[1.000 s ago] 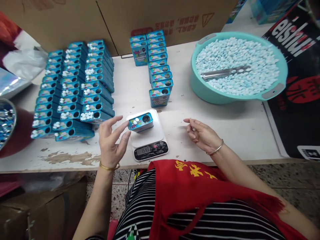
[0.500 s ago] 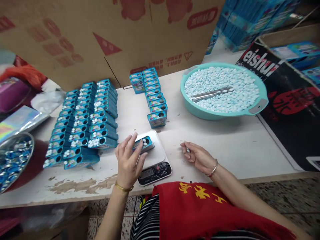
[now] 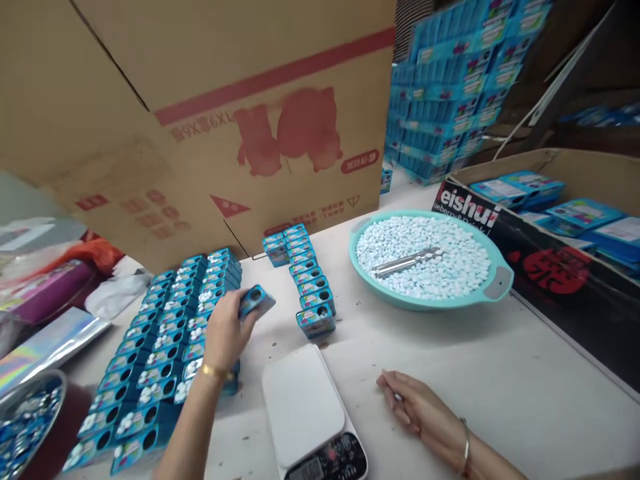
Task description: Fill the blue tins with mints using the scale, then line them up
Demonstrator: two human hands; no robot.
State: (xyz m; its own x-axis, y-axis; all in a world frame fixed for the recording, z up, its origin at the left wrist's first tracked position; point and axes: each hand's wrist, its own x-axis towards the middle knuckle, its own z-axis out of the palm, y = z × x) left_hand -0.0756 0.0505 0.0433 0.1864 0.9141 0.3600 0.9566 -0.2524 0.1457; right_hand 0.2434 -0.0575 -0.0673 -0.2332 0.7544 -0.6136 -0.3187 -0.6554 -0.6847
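My left hand point(image 3: 227, 333) is closed on a small blue candy tin point(image 3: 256, 301), held up beside the rows. The round opening in the tin's top faces me. Below and to the right sits a white kitchen scale point(image 3: 303, 403) with nothing on its plate. My right hand point(image 3: 413, 405) rests low at the right, its fingers curled around a small pale candy point(image 3: 399, 397), mostly hidden. Nearest to my left hand are rows of blue tins point(image 3: 163, 360), many with white candies on top. A shorter row of similar tins point(image 3: 316, 321) stands behind the scale.
A turquoise basin point(image 3: 425, 303) of pale candies, with metal tongs point(image 3: 407, 261) lying on them, stands at the right. Behind are a big cardboard box point(image 3: 200, 173), stacked blue packs point(image 3: 440, 100) and a black carton point(image 3: 550, 267). A bowl of blue wrapped pieces point(image 3: 60, 400) is at left.
My left hand has lifted the tin off the scale and carried it left and away from me. My right hand stays curled near the scale. The camera view has tilted up.
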